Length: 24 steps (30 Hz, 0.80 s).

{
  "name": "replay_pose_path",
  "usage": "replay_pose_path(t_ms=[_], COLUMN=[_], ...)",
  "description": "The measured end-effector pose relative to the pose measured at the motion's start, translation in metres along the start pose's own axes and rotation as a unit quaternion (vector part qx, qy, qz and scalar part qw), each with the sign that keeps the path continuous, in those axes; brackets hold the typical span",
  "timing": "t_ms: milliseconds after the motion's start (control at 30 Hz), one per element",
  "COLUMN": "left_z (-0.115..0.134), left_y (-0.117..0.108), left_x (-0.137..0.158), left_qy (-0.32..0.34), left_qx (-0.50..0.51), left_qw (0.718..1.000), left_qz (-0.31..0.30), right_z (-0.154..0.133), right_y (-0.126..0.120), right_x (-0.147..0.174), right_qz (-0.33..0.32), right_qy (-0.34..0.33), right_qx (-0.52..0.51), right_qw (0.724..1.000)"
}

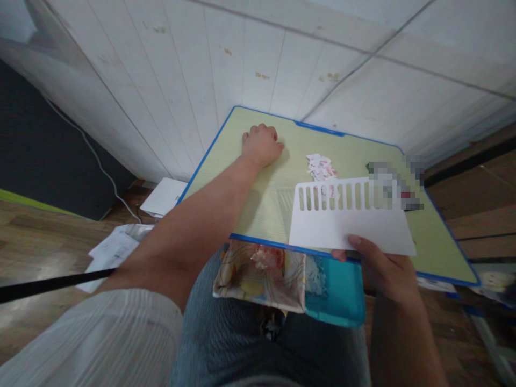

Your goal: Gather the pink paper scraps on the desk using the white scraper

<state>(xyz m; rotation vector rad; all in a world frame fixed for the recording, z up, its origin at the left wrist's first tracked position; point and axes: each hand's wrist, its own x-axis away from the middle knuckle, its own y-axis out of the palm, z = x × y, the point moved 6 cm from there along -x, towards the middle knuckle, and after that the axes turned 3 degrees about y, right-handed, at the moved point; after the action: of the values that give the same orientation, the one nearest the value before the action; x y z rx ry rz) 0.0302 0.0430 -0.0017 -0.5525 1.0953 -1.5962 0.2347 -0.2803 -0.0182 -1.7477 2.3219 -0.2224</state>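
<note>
- White slotted card is over the worktop, right of the middle of its near edge; its row of long slots faces the far edge, its plain half faces me; I cannot tell whether it touches the surface or sits a little above it.
- My right hand is closed on the card's near side, by the worktop's near edge; the thumb lies flat on top, a fingertip shows just below the card's near side, and the other fingers are hidden, so I hold it in a pinch.
- My left hand rests towards the worktop's far left corner, palm down and well apart from the card; its fingers are bent, but I cannot tell how far open it is, nor whether anything lies beneath the palm.
- Small paper scraps, white with pink marks, lie in a loose heap just beyond the card's slotted side, between it and the far edge; some pink shows through the slots.
- Below the near edge sit a patterned box and, touching its right side, a blue container; white shreds lie in the container's left part; both are over my lap.
</note>
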Motion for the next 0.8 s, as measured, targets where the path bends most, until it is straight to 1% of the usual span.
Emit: replay_pose_path(t_ms=[100, 200, 267, 500, 667, 800], left_z=[-0.0005, -0.0014, -0.0017, -0.0012, -0.0012, -0.0009], left_y=[0.0001, 0.001, 0.0014, 0.0015, 0.0017, 0.0016], left_x=[-0.0004, -0.0017, -0.0023, -0.0024, -0.0021, -0.0018], left_qy=[0.003, 0.006, 0.005, 0.001, 0.001, 0.001], left_qx=[0.004, 0.004, 0.003, -0.001, 0.001, 0.003], left_qw=[1.0, 1.0, 1.0, 1.0, 1.0, 1.0], left_qz=[0.004, 0.011, 0.013, 0.008, 0.009, 0.008], right_z=[-0.0002, 0.0018, 0.0035, 0.0022, -0.0008, -0.0044], right_y=[0.0002, -0.0029, -0.0038, -0.0031, -0.0028, 0.0002], right_x=[-0.0001, -0.0017, -0.0028, -0.0022, -0.0026, -0.0054], right_qz=[0.005, 0.048, 0.062, 0.037, 0.043, 0.03], right_qy=[0.003, 0.007, 0.012, 0.01, 0.007, -0.002], right_qx=[-0.01, -0.031, -0.037, 0.0, 0.003, 0.015], right_qw=[1.0, 0.998, 0.997, 0.999, 0.999, 0.999])
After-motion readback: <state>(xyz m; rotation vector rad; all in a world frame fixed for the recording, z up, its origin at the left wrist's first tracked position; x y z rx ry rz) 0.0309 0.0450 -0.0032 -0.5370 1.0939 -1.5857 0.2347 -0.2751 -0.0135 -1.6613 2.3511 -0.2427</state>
